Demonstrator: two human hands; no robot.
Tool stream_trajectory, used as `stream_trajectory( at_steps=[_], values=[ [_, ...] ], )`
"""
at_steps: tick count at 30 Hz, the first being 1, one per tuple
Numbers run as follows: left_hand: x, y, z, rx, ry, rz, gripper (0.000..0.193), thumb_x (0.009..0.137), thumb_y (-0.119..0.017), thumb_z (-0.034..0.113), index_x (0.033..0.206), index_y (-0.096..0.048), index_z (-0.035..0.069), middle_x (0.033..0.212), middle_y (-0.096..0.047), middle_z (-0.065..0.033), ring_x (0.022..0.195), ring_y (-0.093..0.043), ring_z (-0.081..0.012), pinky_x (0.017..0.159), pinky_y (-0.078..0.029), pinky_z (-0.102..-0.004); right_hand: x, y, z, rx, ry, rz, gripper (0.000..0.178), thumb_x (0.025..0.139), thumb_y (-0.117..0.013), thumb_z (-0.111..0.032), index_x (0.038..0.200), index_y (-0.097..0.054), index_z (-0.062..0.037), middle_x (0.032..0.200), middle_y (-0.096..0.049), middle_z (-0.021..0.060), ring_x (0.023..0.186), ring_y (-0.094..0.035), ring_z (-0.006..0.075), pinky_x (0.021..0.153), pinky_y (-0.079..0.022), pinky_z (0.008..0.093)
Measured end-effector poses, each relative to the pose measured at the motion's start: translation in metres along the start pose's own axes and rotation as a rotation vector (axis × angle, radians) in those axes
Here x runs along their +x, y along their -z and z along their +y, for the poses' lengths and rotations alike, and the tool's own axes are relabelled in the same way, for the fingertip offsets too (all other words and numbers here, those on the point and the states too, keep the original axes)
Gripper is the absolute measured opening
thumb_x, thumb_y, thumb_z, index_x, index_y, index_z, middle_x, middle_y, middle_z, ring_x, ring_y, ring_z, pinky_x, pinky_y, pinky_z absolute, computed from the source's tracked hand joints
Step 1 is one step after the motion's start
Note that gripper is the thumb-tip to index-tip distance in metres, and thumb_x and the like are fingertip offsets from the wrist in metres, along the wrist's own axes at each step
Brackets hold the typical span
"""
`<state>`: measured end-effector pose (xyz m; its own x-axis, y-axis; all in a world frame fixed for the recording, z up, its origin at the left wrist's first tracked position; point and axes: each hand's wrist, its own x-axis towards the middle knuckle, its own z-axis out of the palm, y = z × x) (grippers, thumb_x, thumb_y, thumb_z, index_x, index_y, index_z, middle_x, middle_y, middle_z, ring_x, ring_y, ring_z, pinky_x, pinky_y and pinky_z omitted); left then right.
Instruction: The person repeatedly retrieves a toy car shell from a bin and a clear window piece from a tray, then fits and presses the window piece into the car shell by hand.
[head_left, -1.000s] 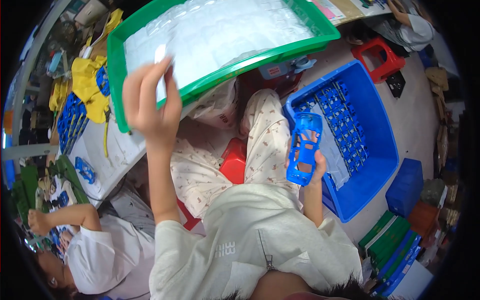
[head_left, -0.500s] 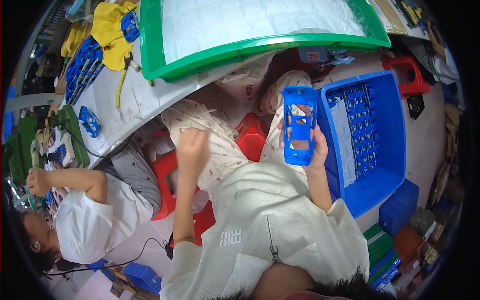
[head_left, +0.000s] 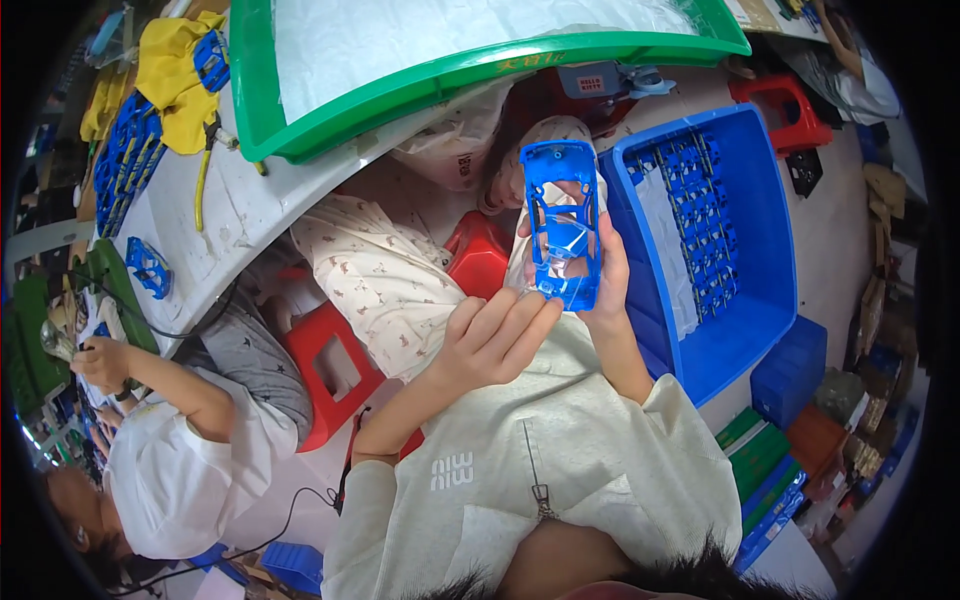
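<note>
My right hand [head_left: 611, 270] grips a blue toy car body [head_left: 560, 158] by its side, fingers behind it and thumb along the edge. The shell has open window gaps and is held lengthwise above my lap. Glassy glints show across its openings, seemingly from a clear plastic piece [head_left: 568, 268] lying against it. Bent together, the fingers of my left hand [head_left: 495, 335] reach the shell's near end, by the edge of that clear piece. Their exact hold is partly hidden.
A blue crate [head_left: 765, 300] at my right holds rows of blue car bodies. Ahead, a green-rimmed tray [head_left: 420, 85] lies on the white table [head_left: 190, 215]. Yellow-handled pliers [head_left: 203, 180] and another blue shell [head_left: 148, 268] lie there. A co-worker [head_left: 180, 460] sits at left.
My left hand has come from the left, where it was blurred, to the near end of the car body. Glassy glints now show in the shell. The whole view has shifted slightly.
</note>
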<state>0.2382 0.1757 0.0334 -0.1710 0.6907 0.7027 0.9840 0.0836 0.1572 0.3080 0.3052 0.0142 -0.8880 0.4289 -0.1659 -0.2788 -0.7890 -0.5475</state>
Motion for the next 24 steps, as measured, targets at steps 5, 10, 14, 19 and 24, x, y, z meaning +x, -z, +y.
stream_trajectory(
  at_steps=[5, 10, 14, 19, 24],
  values=[
    [0.007, -0.002, 0.005, -0.055, 0.105, 0.046, 0.023, 0.065, -0.06, 0.01, 0.087, -0.062, 0.016, 0.083, -0.056, 0.0039, 0.078, -0.049, -0.0126, 0.068, -0.032, -0.0267, -0.002, 0.002, -0.001, -0.082, 0.023, 0.056, 0.051, 0.09, -0.032, -0.04, 0.127, -0.025, -0.0063, 0.1, -0.052, 0.0202, 0.067, -0.06, 0.0234, 0.058, -0.053, 0.0331],
    [0.011, 0.001, 0.003, -0.195, 0.215, 0.024, 0.03, 0.059, -0.064, 0.007, 0.087, -0.063, 0.015, 0.083, -0.054, 0.004, 0.079, -0.046, -0.0147, 0.068, -0.031, -0.0289, -0.003, 0.01, 0.003, -0.117, 0.058, 0.085, 0.051, 0.089, -0.034, -0.039, 0.128, -0.025, -0.0069, 0.105, -0.051, 0.0169, 0.067, -0.06, 0.023, 0.06, -0.053, 0.0332],
    [0.011, -0.002, 0.009, -0.172, 0.195, 0.052, 0.034, 0.051, -0.063, 0.004, 0.083, -0.065, 0.018, 0.076, -0.052, 0.0058, 0.074, -0.046, -0.0133, 0.067, -0.03, -0.0281, -0.004, 0.003, 0.001, -0.076, 0.034, 0.054, 0.051, 0.089, -0.034, -0.038, 0.128, -0.025, -0.0066, 0.107, -0.05, 0.0147, 0.069, -0.06, 0.0234, 0.06, -0.053, 0.0339],
    [0.009, -0.002, 0.011, -0.164, 0.143, 0.062, 0.035, 0.053, -0.064, 0.006, 0.086, -0.067, 0.019, 0.076, -0.051, 0.008, 0.072, -0.044, -0.0114, 0.067, -0.029, -0.0274, -0.007, -0.001, -0.003, -0.102, 0.044, 0.054, 0.051, 0.089, -0.034, -0.038, 0.127, -0.025, -0.006, 0.107, -0.05, 0.0139, 0.069, -0.06, 0.0236, 0.058, -0.054, 0.0339],
    [0.007, -0.002, 0.01, -0.134, 0.047, 0.048, 0.035, 0.054, -0.064, 0.006, 0.086, -0.067, 0.021, 0.075, -0.05, 0.0086, 0.071, -0.043, -0.01, 0.068, -0.027, -0.0273, -0.007, -0.001, -0.002, -0.186, 0.101, 0.112, 0.055, 0.088, -0.03, -0.043, 0.127, -0.026, -0.0048, 0.107, -0.049, 0.0222, 0.066, -0.059, 0.0226, 0.055, -0.051, 0.0312]
  ],
)
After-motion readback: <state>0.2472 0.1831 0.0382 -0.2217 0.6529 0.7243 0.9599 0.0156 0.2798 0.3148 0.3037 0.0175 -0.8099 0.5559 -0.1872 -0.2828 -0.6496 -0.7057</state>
